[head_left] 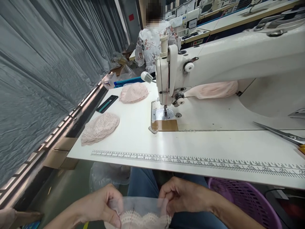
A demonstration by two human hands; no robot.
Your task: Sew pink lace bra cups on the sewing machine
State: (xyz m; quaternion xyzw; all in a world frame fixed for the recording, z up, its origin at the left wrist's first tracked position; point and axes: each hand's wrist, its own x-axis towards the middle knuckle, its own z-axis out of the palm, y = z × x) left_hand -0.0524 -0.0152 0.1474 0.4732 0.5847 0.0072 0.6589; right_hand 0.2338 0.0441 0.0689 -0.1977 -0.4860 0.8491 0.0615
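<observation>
Over my lap I hold a piece of sheer fabric with scalloped lace trim (pixel 140 219), its thin upper part see-through. My left hand (pixel 102 203) pinches its left edge between thumb and fingers. At the opposite edge my right hand (pixel 178 195) grips the cloth with curled fingers. A dark line of stitching runs down the middle of the lace. Both hands are below the front edge of the white sewing table (pixel 133 140). Beyond them stands a white sewing machine (pixel 164 73), its needle and presser foot above the metal plate.
Two stacks of pale pink lace pieces, a near one (pixel 100 127) and a far one (pixel 133 93), lie left of the machine beside a dark phone (pixel 107 104). Scissors (pixel 283 135) rest at right. A purple basket (pixel 247 203) stands below the table. Another person (pixel 152 44) sits ahead.
</observation>
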